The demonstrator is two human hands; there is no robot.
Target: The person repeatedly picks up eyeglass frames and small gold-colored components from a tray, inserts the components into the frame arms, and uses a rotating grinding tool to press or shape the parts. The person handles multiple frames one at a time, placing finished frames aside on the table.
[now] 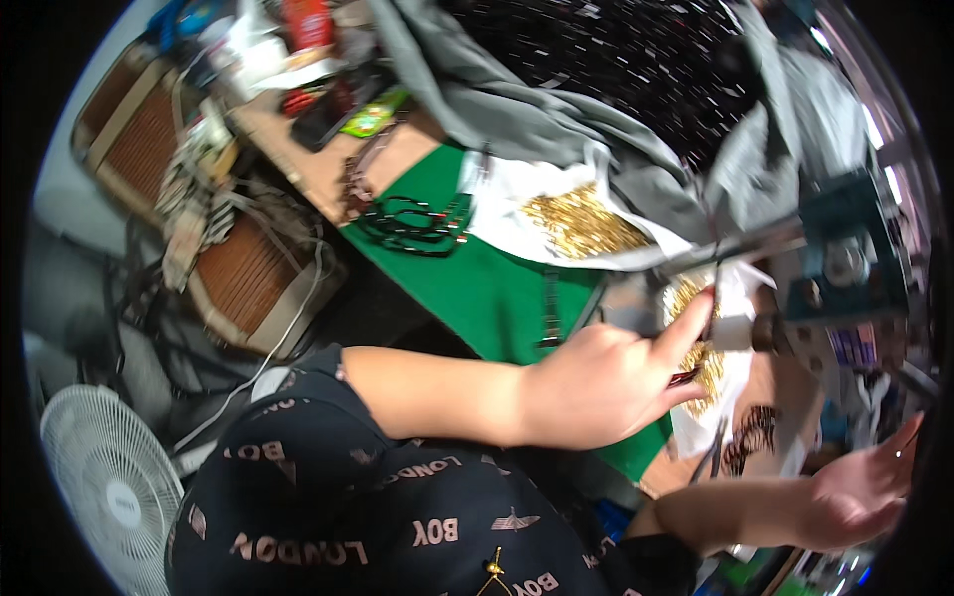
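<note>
My left hand reaches across to a bench machine with a teal housing, its index finger stretched up beside the machine's pale round tip. A thin, dark reddish piece shows between its thumb and fingers; blur hides its kind. Below that tip lies white paper with small gold metal pieces. Near the right rim, my right hand is turned palm up, fingers apart, with nothing visible in it. Slim dark brown pieces lie in a loose pile between the paper and my right forearm.
On the green mat are a bundle of black looped pieces and a second sheet holding gold pieces. Grey cloth and a dark surface with silvery flecks lie behind. A fan and wooden-slatted chairs stand at left.
</note>
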